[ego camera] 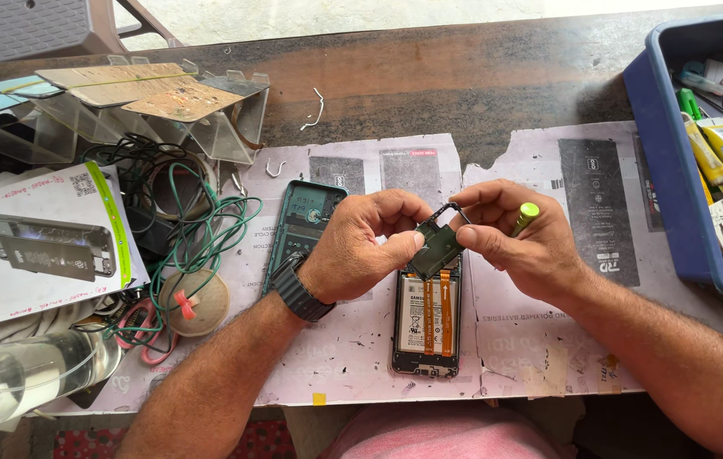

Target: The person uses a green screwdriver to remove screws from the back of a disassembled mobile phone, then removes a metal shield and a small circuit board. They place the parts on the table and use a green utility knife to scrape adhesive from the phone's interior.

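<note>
Head view. Both hands meet near centre, just above an opened phone [428, 323] lying face down on paper sheets [361, 357], its battery and two orange ribbon strips exposed.

Left hand [360, 246], dark watch on the wrist: thumb and fingers pinched on the left edge of a small dark cover plate [436, 248], held tilted in the air over the phone's top end.

Right hand [515, 238]: thumb and forefinger pinched on the plate's right edge at its upper corner. The remaining fingers are curled around a tool with a green cap [526, 216], the cap poking out at 1 o'clock from the plate.

Phone back cover [302, 225], dark green, lies at 9 o'clock from the plate, just beside the left hand.

Tangle of green wires [200, 225] further out at 9 o'clock.

Blue bin [676, 221] of tools at 3 o'clock, well apart.

Clear bottle [13, 382] at 8 o'clock, at the frame edge.
</note>
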